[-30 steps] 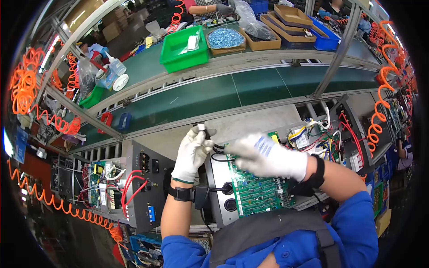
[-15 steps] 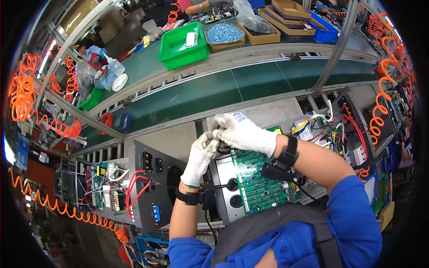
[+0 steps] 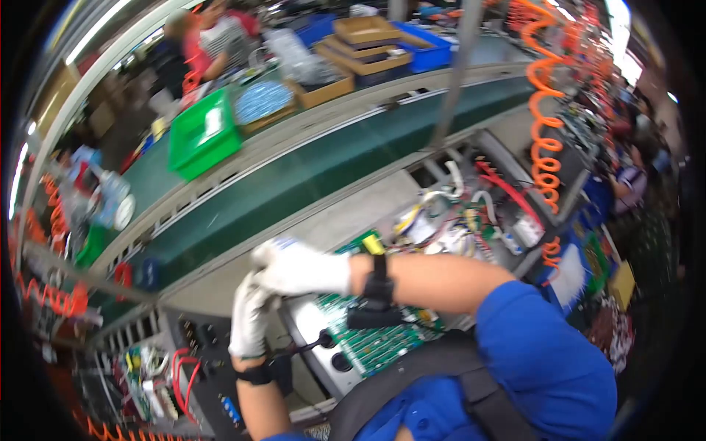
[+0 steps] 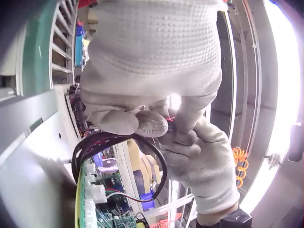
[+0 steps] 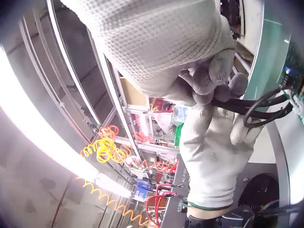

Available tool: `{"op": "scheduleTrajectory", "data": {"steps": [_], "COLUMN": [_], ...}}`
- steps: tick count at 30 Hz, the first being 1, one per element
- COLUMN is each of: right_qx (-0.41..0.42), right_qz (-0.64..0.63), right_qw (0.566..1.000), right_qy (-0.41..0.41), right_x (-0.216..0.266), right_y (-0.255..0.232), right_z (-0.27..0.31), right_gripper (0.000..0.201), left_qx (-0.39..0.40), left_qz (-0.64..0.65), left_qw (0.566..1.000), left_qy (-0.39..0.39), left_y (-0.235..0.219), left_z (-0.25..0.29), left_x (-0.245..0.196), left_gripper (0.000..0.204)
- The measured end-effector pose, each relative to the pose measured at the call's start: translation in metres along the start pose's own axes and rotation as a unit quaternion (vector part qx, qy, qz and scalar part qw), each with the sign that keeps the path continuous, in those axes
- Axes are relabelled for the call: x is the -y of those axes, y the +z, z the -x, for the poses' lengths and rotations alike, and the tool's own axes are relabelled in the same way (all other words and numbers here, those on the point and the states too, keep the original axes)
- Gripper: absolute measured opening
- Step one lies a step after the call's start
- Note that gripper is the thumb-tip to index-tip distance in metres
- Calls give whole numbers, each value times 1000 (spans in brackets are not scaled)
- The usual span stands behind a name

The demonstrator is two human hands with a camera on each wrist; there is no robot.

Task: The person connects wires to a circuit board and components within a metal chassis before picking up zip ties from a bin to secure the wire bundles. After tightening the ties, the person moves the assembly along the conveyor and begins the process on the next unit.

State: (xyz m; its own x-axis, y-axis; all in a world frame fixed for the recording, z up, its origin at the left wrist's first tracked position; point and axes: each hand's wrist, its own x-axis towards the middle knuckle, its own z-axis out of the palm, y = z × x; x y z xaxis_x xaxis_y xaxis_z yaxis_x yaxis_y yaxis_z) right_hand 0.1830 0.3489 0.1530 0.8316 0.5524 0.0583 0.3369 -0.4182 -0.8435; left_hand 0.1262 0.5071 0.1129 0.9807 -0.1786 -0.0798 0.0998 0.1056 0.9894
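Observation:
My left hand (image 3: pixel 251 320), in a white glove with a green cuff edge, is raised with its fingers curled round black cables (image 5: pixel 266 102). My right hand (image 3: pixel 305 268), gloved alike, meets it fingertip to fingertip and pinches the same cables. A bit of red wire (image 4: pixel 170 118) shows between the fingers in the left wrist view; the cable ends are hidden by the gloves. From the hands the cables loop down toward a green circuit board (image 3: pixel 382 342) with white connectors (image 4: pixel 95 194). That board lies on a metal chassis (image 3: pixel 305 316) below my hands.
An open unit with coloured wiring (image 3: pixel 448 228) stands to the right, and a dark-panelled unit (image 3: pixel 209 360) to the left. Behind runs a green conveyor (image 3: pixel 294 191), with a green bin (image 3: pixel 204 136) and cardboard trays (image 3: pixel 368 59) beyond. An orange coiled hose (image 3: pixel 544 110) hangs at right.
My right hand, apart from the left a second ago, has come over to join it at the cables. The head view has swung right, so the scene has shifted left and tilted.

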Motion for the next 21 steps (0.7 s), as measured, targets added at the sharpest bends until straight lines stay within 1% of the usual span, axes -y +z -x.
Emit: {"op": "scheduleTrajectory", "data": {"steps": [1, 2, 4, 5, 6, 7, 8, 9, 10, 11, 12, 13, 14, 15, 16, 17, 18, 19, 20, 21], "right_qx": [-10, -31, -49, -54, -34, -12, 27, 14, 2, 36, 31, -10, -71, -185, -183, -283, -358, -400, -440, -435], "right_qz": [-5, -19, -102, -106, -121, -138, -170, -78, 11, 55, 150, 187, 161, 64, 73, 185, 221, 268, 313, 303], "right_qw": [1000, 999, 994, 993, 992, 990, 985, 996, 996, 998, 988, 979, 984, 972, 980, 939, 897, 863, 823, 829], "right_qy": [-14, -14, 0, 0, 13, 26, 17, -34, -88, -22, -21, -76, -26, -126, 40, 68, 134, 156, 179, 179], "right_x": [0, -3, -5, -10, -9, -8, -9, -17, -24, 8, 11, 10, 28, -6, 24, 15, 22, 3, -25, -47], "right_y": [2, 10, 17, 16, 11, 6, 1, 0, -1, -35, -52, -81, -116, -138, -179, -208, -226, -256, -284, -297], "right_z": [1, -2, -1, -1, 3, 9, 15, 18, 21, 46, 55, 74, 97, 116, 145, 168, 192, 228, 263, 288], "right_gripper": [27, 29, 31, 31, 31, 32, 32, 33, 33, 34, 37, 41, 43, 43, 42, 41, 41, 42, 43, 43], "left_qx": [15, 13, 28, 24, 17, 8, 9, 36, 59, 44, 40, 38, 24, 27, 23, 37, 54, 49, 41, 71], "left_qz": [-7, -6, 29, 52, 74, 131, 121, 81, 39, -30, -96, -143, -170, -207, -188, -233, -275, -291, -296, -339], "left_qw": [1000, 1000, 998, 998, 997, 991, 992, 996, 997, 998, 994, 987, 978, 974, 975, 960, 943, 935, 933, 920], "left_qy": [16, 23, 40, 27, 11, 20, 21, 19, 15, -16, -33, -60, -115, -90, -119, -149, -180, -194, -202, -183], "left_y": [-11, -13, -8, -4, 0, 1, 2, -1, -5, 1, 1, 7, 13, 15, 14, 13, 14, 14, 13, 12], "left_z": [-3, -4, 4, 6, 11, 12, 11, 8, 7, 7, 6, 7, 4, 0, -4, -7, -11, -17, -22, -27], "left_x": [9, 11, 4, 4, 4, 12, 16, 20, 20, 7, -1, -16, -26, -25, -21, -22, -22, -16, -16, -18], "left_gripper": [20, 18, 17, 18, 19, 25, 32, 35, 37, 38, 33, 28, 26, 26, 26, 28, 29, 35, 35, 36]}}
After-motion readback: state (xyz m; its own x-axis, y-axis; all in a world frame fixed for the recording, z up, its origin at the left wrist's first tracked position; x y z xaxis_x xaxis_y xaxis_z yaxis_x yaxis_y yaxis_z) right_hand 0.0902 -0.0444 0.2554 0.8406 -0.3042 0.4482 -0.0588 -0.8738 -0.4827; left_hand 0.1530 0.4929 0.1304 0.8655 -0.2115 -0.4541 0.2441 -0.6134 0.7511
